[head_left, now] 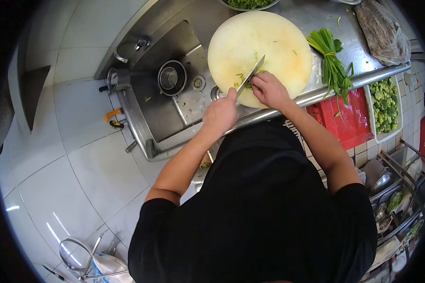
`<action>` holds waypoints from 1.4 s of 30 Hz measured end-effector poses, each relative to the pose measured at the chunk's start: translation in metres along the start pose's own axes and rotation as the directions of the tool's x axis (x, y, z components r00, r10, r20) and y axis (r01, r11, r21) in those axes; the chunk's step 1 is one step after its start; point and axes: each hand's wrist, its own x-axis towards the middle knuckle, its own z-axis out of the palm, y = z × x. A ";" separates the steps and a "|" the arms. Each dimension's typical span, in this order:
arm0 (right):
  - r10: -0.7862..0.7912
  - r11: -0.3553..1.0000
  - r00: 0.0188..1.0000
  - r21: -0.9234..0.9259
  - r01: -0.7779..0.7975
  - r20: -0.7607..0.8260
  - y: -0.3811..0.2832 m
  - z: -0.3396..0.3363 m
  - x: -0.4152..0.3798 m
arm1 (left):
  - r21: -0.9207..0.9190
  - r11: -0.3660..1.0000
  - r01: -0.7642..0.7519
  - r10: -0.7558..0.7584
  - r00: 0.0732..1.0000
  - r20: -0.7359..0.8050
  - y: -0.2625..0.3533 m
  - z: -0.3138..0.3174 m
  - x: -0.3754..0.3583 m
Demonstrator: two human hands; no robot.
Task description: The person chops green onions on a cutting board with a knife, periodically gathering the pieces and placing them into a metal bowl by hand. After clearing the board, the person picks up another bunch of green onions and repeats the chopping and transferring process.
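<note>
On the round board (250, 37), gripping knife (243, 86) in left hand (220, 114), curling right hand (272, 89) close to blade (258, 65) and cut greens (239, 77), likely for guidance (cannot tell whether pinching any).

The left hand (220, 112) holds a silver-bladed knife (251, 74) near six o'clock on a round cream board (259, 37); the right hand (270, 90) curls beside it. Banded green leaves (333, 66) lie at three o'clock.
</note>
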 end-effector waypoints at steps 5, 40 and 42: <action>0.001 1.000 1.000 -0.021 -0.001 0.006 0.002 -0.001 -0.001 | -0.034 0.996 0.079 -0.078 0.997 0.013 -0.004 0.018 0.001; 0.056 0.998 0.998 -0.004 -0.056 0.023 0.005 -0.015 -0.009 | -0.091 0.996 0.008 -0.010 1.000 -0.022 0.019 -0.001 -0.008; 0.043 0.999 0.998 -0.010 -0.042 0.041 0.006 -0.014 -0.011 | -0.059 0.997 0.053 -0.053 0.999 -0.010 0.021 0.000 -0.018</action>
